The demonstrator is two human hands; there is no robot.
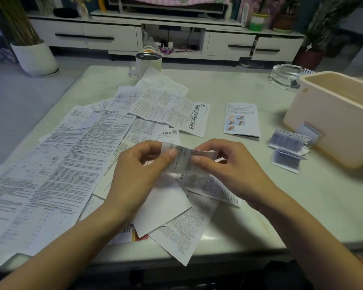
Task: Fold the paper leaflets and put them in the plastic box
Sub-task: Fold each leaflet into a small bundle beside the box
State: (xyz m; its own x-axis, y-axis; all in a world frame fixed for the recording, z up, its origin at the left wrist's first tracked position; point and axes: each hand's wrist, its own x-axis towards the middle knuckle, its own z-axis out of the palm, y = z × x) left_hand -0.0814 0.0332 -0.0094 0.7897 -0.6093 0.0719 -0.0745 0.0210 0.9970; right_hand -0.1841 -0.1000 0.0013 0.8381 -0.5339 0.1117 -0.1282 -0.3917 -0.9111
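My left hand (138,170) and right hand (228,166) pinch one leaflet (184,160) mid-fold. A few folded ones (287,143) wait beside the plastic box (333,114), at the right edge of the bench (239,91); most sheets (71,160) lie unfolded.

Pale bench (322,195) bears spread white printed paper leaflets (61,164), a cream plastic box (322,126), clear glass ashtray (285,75), white cup (148,61)
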